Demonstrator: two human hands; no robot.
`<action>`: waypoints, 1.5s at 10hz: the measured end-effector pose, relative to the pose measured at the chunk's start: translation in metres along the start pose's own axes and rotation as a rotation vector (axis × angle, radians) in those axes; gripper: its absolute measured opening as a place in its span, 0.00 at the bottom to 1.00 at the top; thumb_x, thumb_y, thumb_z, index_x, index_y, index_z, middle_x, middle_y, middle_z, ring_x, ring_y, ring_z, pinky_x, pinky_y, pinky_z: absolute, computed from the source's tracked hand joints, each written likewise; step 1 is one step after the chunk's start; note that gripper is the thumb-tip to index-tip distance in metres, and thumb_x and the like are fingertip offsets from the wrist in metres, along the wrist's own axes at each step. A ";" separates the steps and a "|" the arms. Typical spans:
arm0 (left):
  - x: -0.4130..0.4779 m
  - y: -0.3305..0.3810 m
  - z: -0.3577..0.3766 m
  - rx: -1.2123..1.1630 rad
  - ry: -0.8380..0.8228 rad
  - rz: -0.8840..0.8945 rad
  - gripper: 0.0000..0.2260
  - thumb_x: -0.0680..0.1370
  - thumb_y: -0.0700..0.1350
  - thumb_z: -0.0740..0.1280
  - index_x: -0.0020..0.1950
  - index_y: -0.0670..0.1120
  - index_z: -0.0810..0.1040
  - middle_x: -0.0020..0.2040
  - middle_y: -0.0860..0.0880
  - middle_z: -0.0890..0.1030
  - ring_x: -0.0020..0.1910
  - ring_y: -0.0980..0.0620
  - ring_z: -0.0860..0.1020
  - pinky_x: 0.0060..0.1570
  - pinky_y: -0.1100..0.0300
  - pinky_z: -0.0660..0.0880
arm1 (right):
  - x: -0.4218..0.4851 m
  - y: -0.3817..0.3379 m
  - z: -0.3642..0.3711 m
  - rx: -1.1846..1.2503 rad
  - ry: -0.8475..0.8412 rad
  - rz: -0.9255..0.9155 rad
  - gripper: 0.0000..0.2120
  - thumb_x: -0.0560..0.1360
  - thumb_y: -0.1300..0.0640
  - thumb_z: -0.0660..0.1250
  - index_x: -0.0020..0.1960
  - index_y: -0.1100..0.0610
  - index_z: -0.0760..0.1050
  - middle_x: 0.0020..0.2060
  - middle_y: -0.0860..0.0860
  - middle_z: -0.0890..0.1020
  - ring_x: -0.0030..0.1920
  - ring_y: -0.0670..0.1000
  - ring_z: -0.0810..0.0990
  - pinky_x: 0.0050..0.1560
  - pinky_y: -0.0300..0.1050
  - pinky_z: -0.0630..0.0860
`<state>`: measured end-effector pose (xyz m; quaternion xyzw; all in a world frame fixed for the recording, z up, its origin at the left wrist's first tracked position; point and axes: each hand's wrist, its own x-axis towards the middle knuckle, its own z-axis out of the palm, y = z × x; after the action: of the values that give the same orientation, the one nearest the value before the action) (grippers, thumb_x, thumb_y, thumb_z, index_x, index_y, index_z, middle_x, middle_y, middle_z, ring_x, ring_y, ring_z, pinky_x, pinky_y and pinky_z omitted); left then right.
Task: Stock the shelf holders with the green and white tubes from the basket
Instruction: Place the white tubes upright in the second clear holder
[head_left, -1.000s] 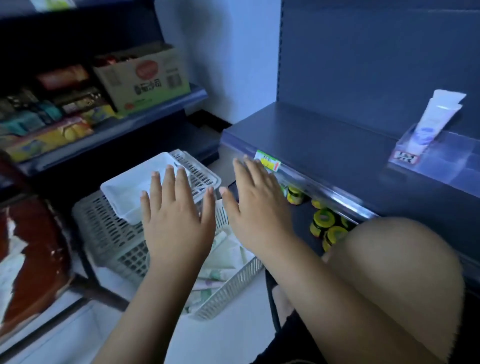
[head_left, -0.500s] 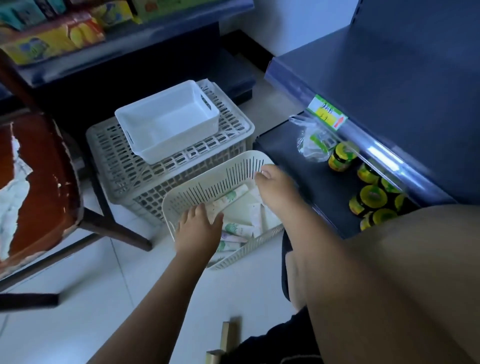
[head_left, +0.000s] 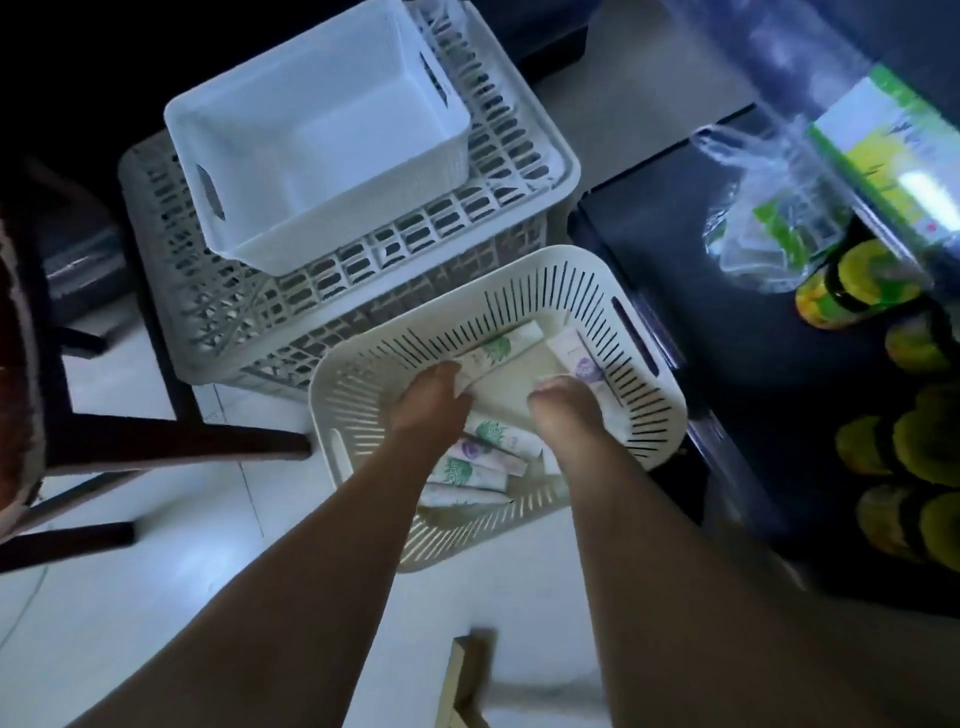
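Digging in the basket (head_left: 644, 415) to gather stock: left hand (head_left: 431, 402) curled on a tube (head_left: 501, 349), right hand (head_left: 566, 410) also inside, grip hidden.

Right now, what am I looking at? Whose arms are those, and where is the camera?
Those are a person's two bare arms; there is no machine. The picture comes from a camera worn on the person's head, looking down, so you see what they see. Both hands reach into a cream slotted basket low in front of them. In it lie green and white tubes. The left hand seems to curl its fingers onto the top tube. The right hand is beside it, but its fingertips are hidden, so I cannot tell whether it holds anything. Behind the basket, a white bin sits on a grey crate. To the right, jars with yellow lids stand on a dark low shelf.
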<state>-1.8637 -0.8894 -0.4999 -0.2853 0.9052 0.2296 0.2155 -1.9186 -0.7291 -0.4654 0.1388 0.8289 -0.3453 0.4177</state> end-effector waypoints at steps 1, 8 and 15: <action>0.034 0.012 0.018 -0.082 0.030 -0.047 0.16 0.80 0.51 0.67 0.67 0.52 0.76 0.64 0.45 0.80 0.63 0.41 0.78 0.63 0.50 0.75 | 0.013 0.010 0.038 -0.197 -0.003 -0.073 0.12 0.78 0.61 0.65 0.60 0.62 0.78 0.60 0.58 0.80 0.64 0.60 0.78 0.58 0.45 0.73; 0.043 0.029 0.050 -0.409 0.149 -0.052 0.09 0.74 0.49 0.73 0.54 0.51 0.79 0.47 0.54 0.84 0.50 0.49 0.82 0.63 0.47 0.76 | 0.025 0.028 0.069 -0.240 0.022 0.221 0.16 0.76 0.53 0.68 0.63 0.55 0.75 0.61 0.55 0.80 0.64 0.59 0.77 0.62 0.52 0.75; -0.017 0.022 -0.005 -1.725 0.231 -0.439 0.21 0.82 0.55 0.68 0.71 0.46 0.73 0.61 0.46 0.84 0.59 0.46 0.83 0.69 0.43 0.72 | 0.058 0.018 0.013 0.382 0.098 -0.004 0.15 0.81 0.57 0.63 0.64 0.63 0.73 0.58 0.60 0.80 0.46 0.63 0.86 0.45 0.57 0.85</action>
<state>-1.8659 -0.8687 -0.4804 -0.5361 0.3592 0.7533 -0.1269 -1.9370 -0.7279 -0.5247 0.2304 0.7680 -0.4899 0.3422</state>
